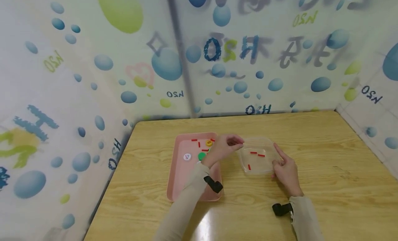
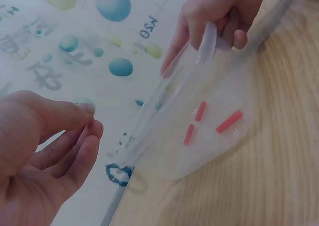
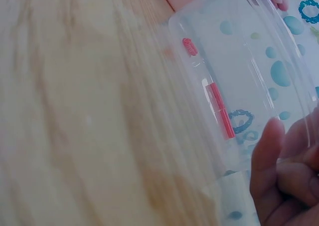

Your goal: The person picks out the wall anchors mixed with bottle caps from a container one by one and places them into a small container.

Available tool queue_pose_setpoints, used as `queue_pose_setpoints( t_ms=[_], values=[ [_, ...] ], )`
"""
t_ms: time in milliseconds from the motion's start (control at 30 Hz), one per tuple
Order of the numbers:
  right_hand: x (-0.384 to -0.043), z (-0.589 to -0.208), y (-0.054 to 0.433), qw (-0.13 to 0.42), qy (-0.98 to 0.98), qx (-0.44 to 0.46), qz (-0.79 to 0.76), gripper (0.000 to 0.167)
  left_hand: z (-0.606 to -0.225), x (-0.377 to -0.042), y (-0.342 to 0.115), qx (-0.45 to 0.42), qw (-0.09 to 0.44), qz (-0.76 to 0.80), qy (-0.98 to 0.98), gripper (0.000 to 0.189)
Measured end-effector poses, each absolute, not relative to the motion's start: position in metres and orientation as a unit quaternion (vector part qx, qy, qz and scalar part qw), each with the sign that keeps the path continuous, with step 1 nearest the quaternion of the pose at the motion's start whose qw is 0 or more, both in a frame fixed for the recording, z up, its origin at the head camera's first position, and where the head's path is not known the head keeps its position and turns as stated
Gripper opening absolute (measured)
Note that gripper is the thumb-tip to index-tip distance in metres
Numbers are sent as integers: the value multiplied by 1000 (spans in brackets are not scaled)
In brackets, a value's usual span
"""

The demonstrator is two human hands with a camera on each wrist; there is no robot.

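A clear plastic container (image 1: pixel 256 168) stands on the wooden table with 3 small red sticks (image 2: pixel 230 121) inside. My right hand (image 1: pixel 285 168) grips its right rim, the index finger stretched along the wall. My left hand (image 1: pixel 224 148) hovers at the container's left rim, over the right part of the pink tray (image 1: pixel 178 178). Its thumb and index fingertips meet in the left wrist view, and I see nothing between them. Several red sticks (image 1: pixel 199 144) lie in the tray with a white disc (image 1: pixel 187 157), a green disc (image 1: pixel 201 156) and a yellow disc (image 1: pixel 209 143). My left hand hides part of the tray.
The wooden table (image 1: pixel 335 158) reaches back to a wall covering (image 1: pixel 273 54) printed with bubbles and letters. A black strap mount sits on each wrist, the left one (image 1: pixel 213 184) above the tray's edge.
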State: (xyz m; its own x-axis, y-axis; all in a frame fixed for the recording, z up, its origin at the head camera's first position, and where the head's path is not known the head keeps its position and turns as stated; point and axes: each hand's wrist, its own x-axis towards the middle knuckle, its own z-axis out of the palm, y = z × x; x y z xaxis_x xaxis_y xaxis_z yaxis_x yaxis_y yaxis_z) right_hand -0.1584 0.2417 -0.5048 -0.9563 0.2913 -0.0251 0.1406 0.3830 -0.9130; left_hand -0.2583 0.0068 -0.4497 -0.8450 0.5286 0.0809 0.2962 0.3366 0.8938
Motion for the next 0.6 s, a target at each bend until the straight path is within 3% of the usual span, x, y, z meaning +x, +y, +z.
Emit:
queue_pose_setpoints(
  t_ms=[600],
  values=[
    [-156,-503,242,58,-836,-120,533,68,-449,-270,-41,225,94,514,822,20]
  ],
)
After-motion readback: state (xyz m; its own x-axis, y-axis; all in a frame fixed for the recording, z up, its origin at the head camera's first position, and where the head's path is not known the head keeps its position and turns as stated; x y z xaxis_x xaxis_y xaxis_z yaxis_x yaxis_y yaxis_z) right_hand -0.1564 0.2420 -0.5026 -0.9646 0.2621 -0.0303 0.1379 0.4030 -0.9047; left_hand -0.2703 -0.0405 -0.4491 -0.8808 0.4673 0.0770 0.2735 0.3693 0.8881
